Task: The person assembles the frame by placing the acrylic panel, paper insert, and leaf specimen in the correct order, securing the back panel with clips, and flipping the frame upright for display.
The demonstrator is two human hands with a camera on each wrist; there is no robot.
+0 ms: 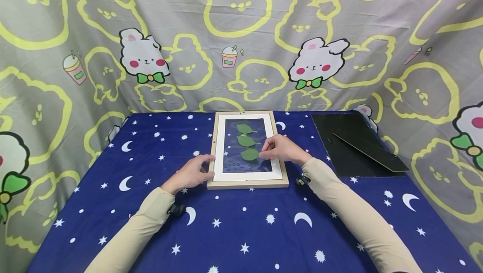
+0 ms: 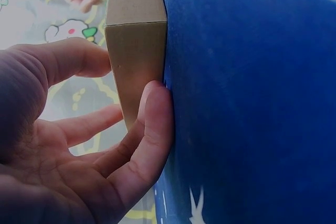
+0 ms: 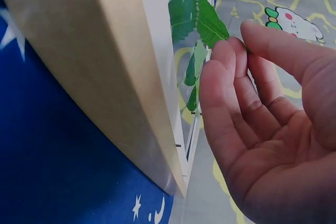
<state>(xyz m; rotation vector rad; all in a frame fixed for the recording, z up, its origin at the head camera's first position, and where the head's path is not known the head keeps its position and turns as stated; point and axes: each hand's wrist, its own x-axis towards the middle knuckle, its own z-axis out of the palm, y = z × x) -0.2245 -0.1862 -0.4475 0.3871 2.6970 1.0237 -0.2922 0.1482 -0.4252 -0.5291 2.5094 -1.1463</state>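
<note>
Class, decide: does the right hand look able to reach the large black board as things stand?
Probably yes: past the edge of the wooden frame, only patterned cloth shows between the right hand and the black board. The hand seems to pinch a leaf, which it might release first.

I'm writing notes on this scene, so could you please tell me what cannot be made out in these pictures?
Head view: stem of the nearest leaf, hidden by the right hand.
Head view: part of the black board, covered by the narrow strip.
Head view: dark speck on the board, too small to identify.
Left wrist view: part of the wooden frame, hidden by the left hand.
</note>
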